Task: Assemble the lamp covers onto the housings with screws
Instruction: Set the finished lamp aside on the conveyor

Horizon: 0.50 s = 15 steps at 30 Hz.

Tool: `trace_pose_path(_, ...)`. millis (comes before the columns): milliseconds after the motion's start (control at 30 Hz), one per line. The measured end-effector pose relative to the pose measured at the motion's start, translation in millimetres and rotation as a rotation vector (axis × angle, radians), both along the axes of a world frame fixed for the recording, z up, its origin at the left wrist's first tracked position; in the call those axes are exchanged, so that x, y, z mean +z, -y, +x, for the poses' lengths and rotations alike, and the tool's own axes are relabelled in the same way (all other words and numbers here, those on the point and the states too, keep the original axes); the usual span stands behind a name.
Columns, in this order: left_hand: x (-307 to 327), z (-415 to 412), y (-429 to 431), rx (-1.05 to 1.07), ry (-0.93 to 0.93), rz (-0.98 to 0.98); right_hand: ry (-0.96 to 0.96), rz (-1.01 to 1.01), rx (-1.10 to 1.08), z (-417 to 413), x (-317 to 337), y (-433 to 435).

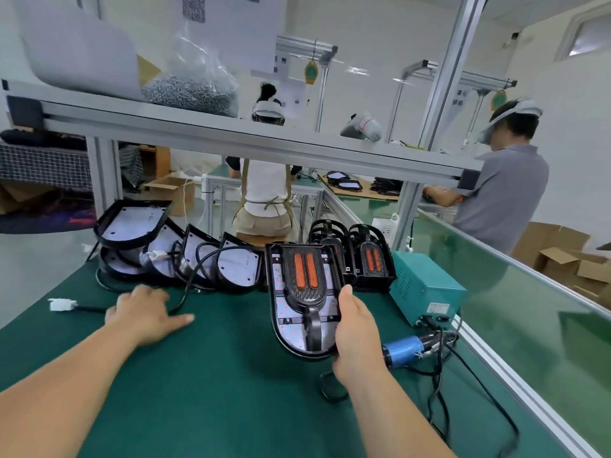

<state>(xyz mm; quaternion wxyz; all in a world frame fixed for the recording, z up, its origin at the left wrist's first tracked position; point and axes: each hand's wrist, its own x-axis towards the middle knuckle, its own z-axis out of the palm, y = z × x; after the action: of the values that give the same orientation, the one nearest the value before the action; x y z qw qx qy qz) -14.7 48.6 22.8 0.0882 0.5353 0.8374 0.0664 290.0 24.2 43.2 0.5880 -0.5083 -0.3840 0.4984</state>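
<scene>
Right hand grips the housing by its right rim, thumb on top, holding it tilted over the green mat. Looks like stiff, fairly light plastic, so a rim grip works, just keep off the LED board. Left hand lies flat on the mat

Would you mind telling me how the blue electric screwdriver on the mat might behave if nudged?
The blue electric screwdriver looks round-bodied and lies on its side, so it may roll. Its black cable runs toward the teal power box, so it would probably tug back.
</scene>
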Motion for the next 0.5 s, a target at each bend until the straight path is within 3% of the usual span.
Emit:
trace_pose_path(67,-17,-3,1,-0.063,-0.100,-0.032,-0.012,0.009,0.011,-2,0,-1)
trace_pose_path(133,-22,-1,3,-0.099,-0.143,0.055,0.000,0.006,0.013,-2,-2,-1)
trace_pose_path(200,-19,10,7,-0.117,-0.059,0.185,-0.001,0.008,0.019,-3,-2,0)
trace_pose_path(333,8,60,15,-0.164,0.455,0.511,-0.019,0.020,0.049,-12,2,1)
trace_pose_path(433,37,109,30,-0.196,1.133,0.420,-0.049,0.028,0.088,-21,4,4)
trace_pose_path(500,42,128,35,-0.300,1.433,0.322,-0.047,0.040,0.117,-26,4,7)
